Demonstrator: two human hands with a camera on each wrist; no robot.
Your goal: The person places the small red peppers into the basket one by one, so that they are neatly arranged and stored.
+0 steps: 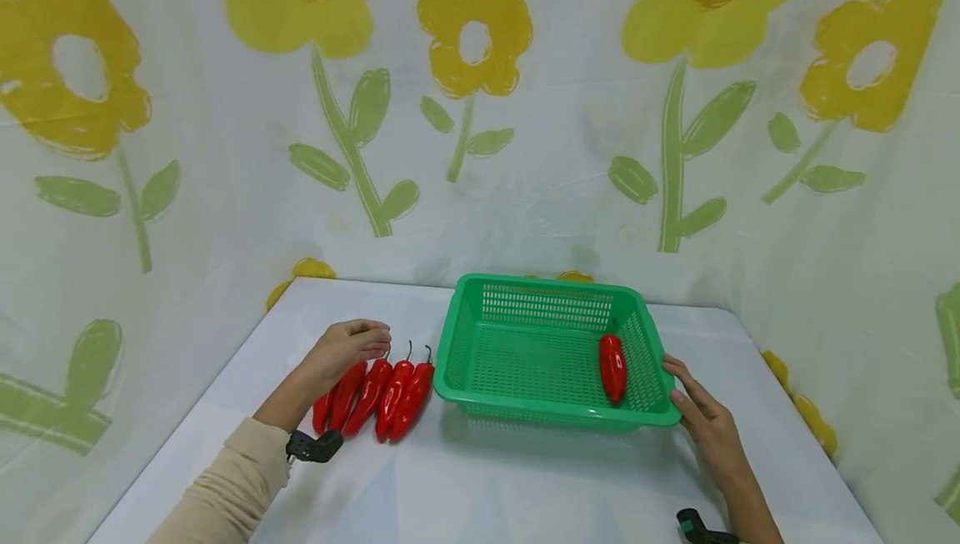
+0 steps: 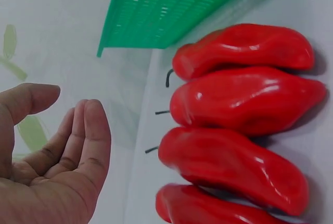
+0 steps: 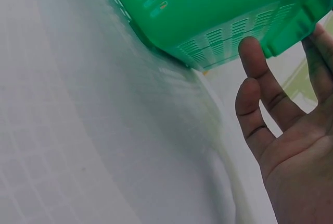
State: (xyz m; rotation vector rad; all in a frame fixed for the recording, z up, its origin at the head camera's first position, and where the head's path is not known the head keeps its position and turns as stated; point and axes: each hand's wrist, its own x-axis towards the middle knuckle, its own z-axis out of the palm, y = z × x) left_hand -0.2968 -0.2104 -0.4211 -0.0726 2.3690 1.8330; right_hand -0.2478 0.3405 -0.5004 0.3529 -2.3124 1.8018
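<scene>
Several red peppers [image 1: 411,401] lie side by side left of the green basket [image 1: 525,415]. Above their stem ends is my left hand [image 1: 345,352], holding nothing; in the left wrist view, its thumb and fingers [image 2: 96,125] stand apart beside the peppers [image 2: 244,99]. One red pepper [image 1: 612,369] lies inside the basket, near its right side. My right hand [image 1: 708,427] is at the basket's right end, fingertips at the rim. The right wrist view shows this hand [image 3: 296,146] with fingers extended beside the basket wall [image 3: 208,10]; whether the lower fingers touch it I cannot tell.
A white table [image 1: 450,494] carries the basket and peppers. Behind it and at both sides hangs a pale cloth [image 1: 555,152] with yellow flowers and green leaves. Part of the basket [image 2: 171,10] also shows past the peppers in the left wrist view.
</scene>
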